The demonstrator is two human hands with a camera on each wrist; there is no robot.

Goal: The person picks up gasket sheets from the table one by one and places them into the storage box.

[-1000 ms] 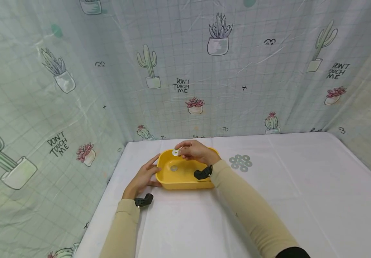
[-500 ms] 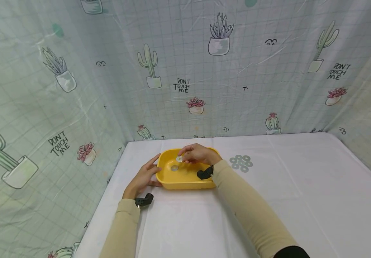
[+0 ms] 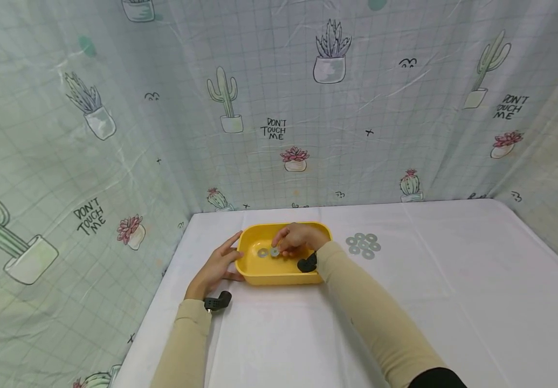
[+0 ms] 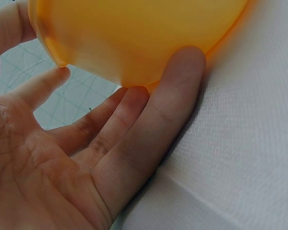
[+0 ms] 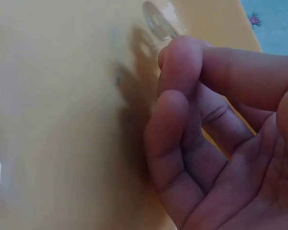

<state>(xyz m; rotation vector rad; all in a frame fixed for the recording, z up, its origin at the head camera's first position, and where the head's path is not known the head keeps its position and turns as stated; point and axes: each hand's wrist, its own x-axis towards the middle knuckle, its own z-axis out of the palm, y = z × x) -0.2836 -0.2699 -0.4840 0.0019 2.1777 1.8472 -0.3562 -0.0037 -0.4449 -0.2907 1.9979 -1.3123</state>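
A yellow plastic tray (image 3: 279, 279) with rounded corners stands on the white tablecloth. My left hand (image 3: 214, 268) holds its left end, one digit over the rim and others against the outer wall; the tray's side (image 4: 120, 38) fills the top of the left wrist view. Inside the tray, my right hand (image 3: 298, 238) pinches a grey flat washer (image 3: 275, 251) between thumb and fingertips. That washer (image 5: 158, 21) is tilted, close to the tray floor. Another washer (image 3: 262, 253) lies flat on the tray floor just left of it.
Several more washers (image 3: 363, 246) lie in a tight cluster on the tablecloth (image 3: 434, 291), right of the tray. A cactus-patterned curtain (image 3: 346, 156) hangs behind and at both sides. Each wrist wears a black camera.
My right hand has lowered the washer from near the tray's back rim to its floor, moving nearer and slightly right. The left hand stays on the tray's left end.
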